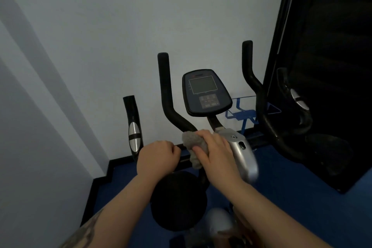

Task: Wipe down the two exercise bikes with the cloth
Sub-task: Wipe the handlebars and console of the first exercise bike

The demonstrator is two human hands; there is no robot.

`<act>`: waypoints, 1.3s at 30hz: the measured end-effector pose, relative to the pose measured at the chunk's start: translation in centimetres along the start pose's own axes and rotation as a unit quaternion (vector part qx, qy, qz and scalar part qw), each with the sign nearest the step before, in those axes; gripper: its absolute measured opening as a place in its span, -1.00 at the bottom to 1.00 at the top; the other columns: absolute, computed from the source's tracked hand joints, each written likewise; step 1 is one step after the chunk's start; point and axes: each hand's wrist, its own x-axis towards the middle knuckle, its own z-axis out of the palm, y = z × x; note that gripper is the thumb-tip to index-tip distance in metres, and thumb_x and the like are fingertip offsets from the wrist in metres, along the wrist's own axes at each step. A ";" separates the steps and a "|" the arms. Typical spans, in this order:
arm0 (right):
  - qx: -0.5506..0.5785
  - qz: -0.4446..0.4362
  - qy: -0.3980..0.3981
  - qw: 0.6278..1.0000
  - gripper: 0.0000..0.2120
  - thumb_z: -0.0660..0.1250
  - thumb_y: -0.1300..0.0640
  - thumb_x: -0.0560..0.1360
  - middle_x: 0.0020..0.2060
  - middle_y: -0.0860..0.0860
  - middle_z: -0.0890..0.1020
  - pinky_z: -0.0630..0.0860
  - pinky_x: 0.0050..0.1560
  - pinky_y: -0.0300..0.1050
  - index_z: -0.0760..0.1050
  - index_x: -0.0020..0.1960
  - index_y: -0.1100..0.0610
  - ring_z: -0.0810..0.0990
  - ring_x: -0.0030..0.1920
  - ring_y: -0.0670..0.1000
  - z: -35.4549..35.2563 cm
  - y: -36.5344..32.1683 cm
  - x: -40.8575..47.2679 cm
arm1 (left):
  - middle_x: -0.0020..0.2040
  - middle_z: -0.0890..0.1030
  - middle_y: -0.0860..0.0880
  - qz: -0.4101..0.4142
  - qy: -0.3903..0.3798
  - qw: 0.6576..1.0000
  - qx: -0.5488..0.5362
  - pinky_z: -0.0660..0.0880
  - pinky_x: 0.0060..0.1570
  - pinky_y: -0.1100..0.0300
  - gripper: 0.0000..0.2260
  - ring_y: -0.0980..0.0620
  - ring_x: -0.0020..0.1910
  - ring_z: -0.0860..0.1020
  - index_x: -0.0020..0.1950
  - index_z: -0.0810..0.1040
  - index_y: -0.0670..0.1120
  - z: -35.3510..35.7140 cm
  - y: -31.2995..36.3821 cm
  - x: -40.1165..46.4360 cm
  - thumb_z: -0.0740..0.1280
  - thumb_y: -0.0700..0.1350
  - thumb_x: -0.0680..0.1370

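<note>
An exercise bike faces the pale wall, with a black console (206,92) above black handlebars (167,94) and a silver stem cover (241,153). My right hand (216,153) grips a grey cloth (194,145) and presses it around the handlebar just left of the stem. My left hand (159,156) is curled around the left part of the handlebar, beside the cloth. The black round seat (179,201) lies below my forearms. Only one bike is in view.
The wall (100,36) stands close ahead and to the left. A tall dark panel (326,66) fills the right side. A blue metal frame (243,110) sits behind the console. The floor (291,197) is blue.
</note>
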 end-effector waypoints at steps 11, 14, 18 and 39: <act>0.081 0.000 -0.014 0.997 -0.65 0.19 -0.08 0.60 0.16 -0.11 0.44 0.50 0.04 -0.15 0.22 0.32 -0.38 0.50 0.07 -0.12 1.2 -0.4 1.8 | -0.49 0.37 0.08 0.007 -0.009 1.000 -0.010 0.10 -0.53 0.22 -0.62 0.16 -0.52 0.32 -0.44 0.33 0.02 -0.3 -0.1 -0.4 0.14 0.07 0.58; 0.086 0.020 -0.055 0.995 -0.66 0.14 -0.12 0.62 0.17 -0.05 0.52 0.52 0.12 -0.06 0.31 0.39 -0.27 0.54 0.11 -0.06 1.2 -0.5 5.1 | -0.42 0.44 0.08 0.011 -0.043 0.998 -0.046 0.18 -0.49 0.23 -0.64 0.13 -0.44 0.41 -0.35 0.45 -0.01 -0.9 -0.1 -0.2 0.14 0.08 0.60; 0.094 0.037 -0.058 0.993 -0.62 0.10 -0.06 0.66 0.26 -0.08 0.49 0.42 0.22 -0.12 0.32 0.46 -0.14 0.48 0.24 -0.06 1.2 -2.6 9.3 | -0.43 0.44 0.08 0.028 -0.023 0.993 -0.111 0.19 -0.49 0.27 -0.62 0.16 -0.44 0.40 -0.40 0.39 -0.03 -3.8 -1.0 1.1 0.18 0.05 0.61; 0.032 0.105 -0.032 0.993 -0.62 0.23 -0.15 0.58 0.09 0.02 0.59 0.54 0.08 0.00 0.29 0.30 0.02 0.58 0.06 0.02 3.9 -6.0 13.4 | -0.63 0.37 0.11 0.228 0.097 0.969 -0.028 0.30 -0.13 0.21 -0.58 0.09 -0.56 0.27 -0.53 0.24 0.08 -3.1 -6.6 7.0 0.31 0.00 0.48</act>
